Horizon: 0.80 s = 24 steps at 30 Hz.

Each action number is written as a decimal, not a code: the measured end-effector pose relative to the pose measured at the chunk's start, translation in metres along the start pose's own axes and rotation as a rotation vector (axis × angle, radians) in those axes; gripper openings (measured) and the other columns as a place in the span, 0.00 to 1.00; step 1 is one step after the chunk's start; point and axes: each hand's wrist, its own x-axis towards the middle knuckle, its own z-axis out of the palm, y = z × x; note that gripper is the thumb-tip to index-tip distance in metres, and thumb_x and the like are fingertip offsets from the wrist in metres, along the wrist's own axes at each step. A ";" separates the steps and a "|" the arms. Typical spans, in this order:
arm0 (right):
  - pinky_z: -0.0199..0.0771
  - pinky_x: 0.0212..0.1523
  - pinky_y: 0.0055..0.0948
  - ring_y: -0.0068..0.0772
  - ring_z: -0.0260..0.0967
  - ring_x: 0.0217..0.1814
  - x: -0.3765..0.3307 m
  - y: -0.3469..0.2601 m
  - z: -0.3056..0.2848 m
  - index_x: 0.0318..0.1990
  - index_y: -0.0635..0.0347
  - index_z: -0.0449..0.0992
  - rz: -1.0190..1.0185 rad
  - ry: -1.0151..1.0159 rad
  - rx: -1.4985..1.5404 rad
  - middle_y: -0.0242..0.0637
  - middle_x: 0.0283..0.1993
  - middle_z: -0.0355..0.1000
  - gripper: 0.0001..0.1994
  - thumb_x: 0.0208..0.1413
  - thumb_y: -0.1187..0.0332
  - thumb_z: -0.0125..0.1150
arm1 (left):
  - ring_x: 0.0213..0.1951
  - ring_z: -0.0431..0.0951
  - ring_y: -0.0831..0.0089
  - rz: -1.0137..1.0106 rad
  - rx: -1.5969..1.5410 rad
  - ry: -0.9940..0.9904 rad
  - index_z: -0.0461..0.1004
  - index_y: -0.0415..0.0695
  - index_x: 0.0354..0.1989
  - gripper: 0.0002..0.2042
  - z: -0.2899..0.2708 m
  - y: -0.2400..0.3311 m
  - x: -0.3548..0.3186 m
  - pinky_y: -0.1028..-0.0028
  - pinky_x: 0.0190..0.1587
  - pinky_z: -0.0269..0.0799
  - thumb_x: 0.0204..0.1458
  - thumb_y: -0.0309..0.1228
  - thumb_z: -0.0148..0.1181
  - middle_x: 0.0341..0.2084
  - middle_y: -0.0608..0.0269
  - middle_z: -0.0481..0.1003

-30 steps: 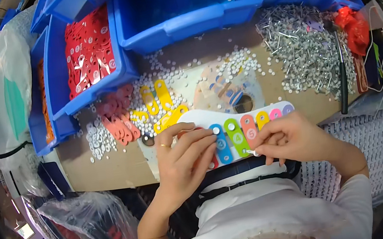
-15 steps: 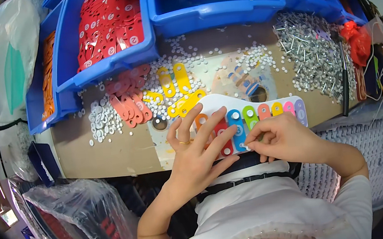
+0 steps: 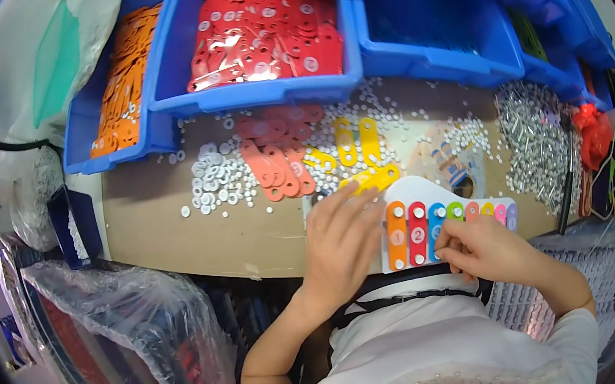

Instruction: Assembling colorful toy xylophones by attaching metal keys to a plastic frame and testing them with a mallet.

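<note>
A white toy xylophone board [image 3: 420, 194] with coloured bars in red, orange, blue, green, yellow and pink lies at the table's front edge. My left hand [image 3: 342, 246] lies flat on its left end, fingers spread, next to a loose yellow bar [image 3: 374, 178]. My right hand [image 3: 482, 250] pinches at the lower end of the blue and green bars; whatever small part is in the fingertips is hidden.
Loose red [image 3: 277, 169] and yellow bars [image 3: 348, 144] and white washers [image 3: 217, 180] cover the cardboard tabletop [image 3: 157, 227]. Blue bins [image 3: 263, 93] of red and orange bars stand behind. A heap of metal pins [image 3: 537, 134] lies at right. Plastic-wrapped bundles [image 3: 124, 333] sit lower left.
The view has tilted and drawn closer. My left hand slid leftwards off the coloured bars to the board's left end. My right hand stays at the bars' lower ends.
</note>
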 end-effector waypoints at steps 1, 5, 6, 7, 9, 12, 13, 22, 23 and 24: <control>0.68 0.18 0.20 0.21 0.71 0.18 0.001 0.001 -0.001 0.34 0.66 0.73 -0.019 0.023 0.008 0.32 0.19 0.72 0.04 0.58 0.74 0.57 | 0.61 0.64 0.56 -0.079 -0.020 0.038 0.75 0.43 0.49 0.18 0.001 -0.012 0.004 0.55 0.61 0.55 0.49 0.33 0.64 0.55 0.60 0.71; 0.68 0.22 0.16 0.16 0.71 0.20 0.007 -0.017 -0.011 0.37 0.67 0.75 -0.065 0.231 0.300 0.32 0.23 0.75 0.06 0.55 0.75 0.64 | 0.63 0.61 0.56 -0.105 0.126 -0.045 0.72 0.44 0.52 0.19 0.002 -0.026 0.040 0.50 0.62 0.56 0.52 0.34 0.61 0.57 0.58 0.69; 0.68 0.22 0.16 0.16 0.71 0.20 0.012 -0.019 -0.009 0.37 0.67 0.75 -0.072 0.225 0.298 0.32 0.23 0.75 0.06 0.55 0.75 0.64 | 0.63 0.60 0.56 -0.022 0.294 -0.116 0.72 0.47 0.54 0.20 0.007 -0.025 0.050 0.49 0.62 0.55 0.52 0.36 0.61 0.59 0.58 0.67; 0.69 0.23 0.16 0.17 0.71 0.22 0.015 -0.021 -0.007 0.36 0.67 0.75 -0.096 0.360 0.234 0.32 0.25 0.75 0.05 0.54 0.75 0.64 | 0.64 0.59 0.57 0.021 0.375 -0.153 0.70 0.53 0.57 0.23 0.014 -0.030 0.053 0.48 0.62 0.54 0.51 0.40 0.62 0.62 0.59 0.63; 0.70 0.30 0.17 0.17 0.71 0.29 0.019 -0.019 -0.010 0.35 0.66 0.76 0.013 0.444 0.275 0.32 0.29 0.75 0.04 0.53 0.77 0.63 | 0.65 0.58 0.56 -0.010 0.326 -0.190 0.71 0.51 0.55 0.23 0.014 -0.034 0.057 0.48 0.61 0.54 0.49 0.40 0.62 0.62 0.59 0.62; 0.70 0.34 0.18 0.18 0.71 0.30 0.017 -0.002 -0.010 0.35 0.65 0.75 0.136 0.638 0.425 0.31 0.31 0.74 0.02 0.54 0.77 0.62 | 0.64 0.58 0.56 -0.048 0.286 -0.262 0.72 0.49 0.52 0.25 0.008 -0.029 0.061 0.49 0.60 0.55 0.44 0.41 0.65 0.63 0.60 0.61; 0.70 0.34 0.18 0.18 0.71 0.30 0.016 0.010 -0.008 0.35 0.65 0.75 0.143 0.631 0.439 0.31 0.31 0.74 0.02 0.54 0.77 0.62 | 0.62 0.60 0.56 -0.111 0.304 -0.300 0.72 0.49 0.50 0.22 0.003 -0.023 0.064 0.50 0.58 0.57 0.45 0.38 0.65 0.60 0.59 0.63; 0.70 0.42 0.22 0.24 0.71 0.38 0.019 0.022 -0.012 0.35 0.66 0.75 0.020 0.866 0.285 0.35 0.37 0.73 0.04 0.51 0.81 0.61 | 0.47 0.68 0.57 -0.283 0.287 -0.296 0.72 0.43 0.37 0.12 -0.019 -0.022 0.077 0.59 0.50 0.62 0.41 0.23 0.60 0.43 0.56 0.70; 0.70 0.41 0.24 0.29 0.72 0.37 0.017 0.022 -0.011 0.36 0.66 0.75 -0.023 0.879 0.219 0.38 0.36 0.73 0.05 0.50 0.81 0.61 | 0.47 0.68 0.57 -0.276 0.290 -0.306 0.72 0.43 0.37 0.12 -0.021 -0.023 0.075 0.59 0.50 0.62 0.41 0.23 0.60 0.43 0.56 0.70; 0.71 0.40 0.26 0.34 0.72 0.36 0.015 0.025 -0.010 0.36 0.67 0.75 -0.066 0.892 0.150 0.41 0.36 0.73 0.06 0.49 0.81 0.62 | 0.49 0.68 0.57 -0.310 0.306 -0.298 0.71 0.42 0.37 0.13 -0.023 -0.023 0.074 0.57 0.55 0.60 0.40 0.23 0.60 0.44 0.55 0.70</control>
